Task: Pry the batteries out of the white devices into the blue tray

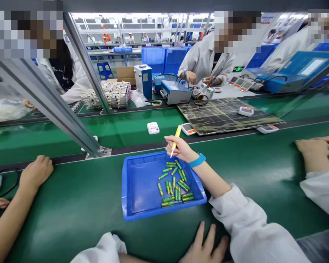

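My right hand (180,149) is closed around a yellow-handled tool (176,138), its tip pointing down over the far edge of a blue tray (138,186). Several green batteries (175,184) lie loose in the tray's right half. A blue band (197,160) sits on that wrist, with a white sleeve behind it. My left hand (205,248) lies flat on the green table near the bottom edge, fingers spread, holding nothing.
A co-worker's hand (37,171) rests at the left and another's hands (316,146) at the right. White devices (153,128) sit on the green conveyor with a dark mat (224,115). A metal frame post (57,98) slants across the left. People work opposite.
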A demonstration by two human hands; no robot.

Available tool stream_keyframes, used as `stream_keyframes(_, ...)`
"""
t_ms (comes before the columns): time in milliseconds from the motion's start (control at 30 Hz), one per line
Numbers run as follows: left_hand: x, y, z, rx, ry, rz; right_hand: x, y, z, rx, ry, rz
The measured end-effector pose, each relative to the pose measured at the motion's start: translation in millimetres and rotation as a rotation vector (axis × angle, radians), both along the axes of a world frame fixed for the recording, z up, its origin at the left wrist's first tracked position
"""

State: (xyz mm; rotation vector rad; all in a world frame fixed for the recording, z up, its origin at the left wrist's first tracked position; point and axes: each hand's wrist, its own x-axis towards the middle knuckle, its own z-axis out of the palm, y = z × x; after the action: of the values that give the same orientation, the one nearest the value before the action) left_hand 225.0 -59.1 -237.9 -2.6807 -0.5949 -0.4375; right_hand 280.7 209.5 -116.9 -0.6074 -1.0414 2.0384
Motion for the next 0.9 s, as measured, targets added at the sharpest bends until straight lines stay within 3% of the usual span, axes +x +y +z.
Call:
stream_keyframes(300,1.4,-8.5,21.6,-0.190,0.008,0.078,3.6,-3.3,2.5,0.027,-0.062,0.054)
stream_keyframes(467,0.3,-9.5,22.7,-0.195,0.053,0.046,7.6,-7.3,0.1,0.048,-0.193,0.218)
stream_keyframes(600,0.3,-9.7,21.2,-0.190,0.057,0.022,9.0,-10.9,-2.8,0.158,-0.345,0.279)
stream_keyframes(733,-0.3,-9.3,23.0,-0.184,0.042,0.029,10.4,-9.6,-3.5,0.254,-0.252,0.301)
stream_keyframes(900,-1.1,-8.5,24.7,-0.189,0.047,0.012,9.6,-9.1,-1.6,0.224,-0.131,0.245)
